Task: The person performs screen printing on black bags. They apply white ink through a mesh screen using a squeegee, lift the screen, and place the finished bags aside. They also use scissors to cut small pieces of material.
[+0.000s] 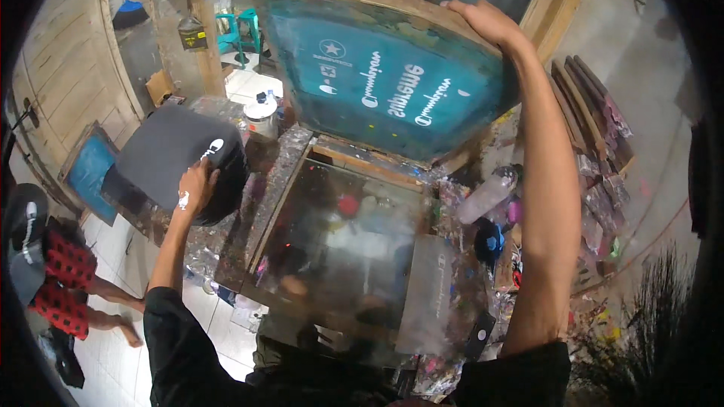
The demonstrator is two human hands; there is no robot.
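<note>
A wood-edged printing screen (302,90) with teal mesh and pale lettering stands tilted up. My right hand (486,24) is closed over the top edge of its frame, near the far right corner. Over on the left, a thick stack of dark grey fabric pieces (162,147) lies on the bench. My left hand (197,185) rests on the top piece, fingers stretched out beside a white print that they partly cover. Between my arms, below the raised screen, lies a glass panel (347,249) in a wooden surround. A single grey printed piece (426,294) lies along its right side.
A white tub (261,117) stands behind the stack. To the right of the glass are a clear bottle (489,194) and a blue-and-black object (490,241). Another teal screen (90,169) leans at the left. A person in red patterned shorts (68,286) is at lower left.
</note>
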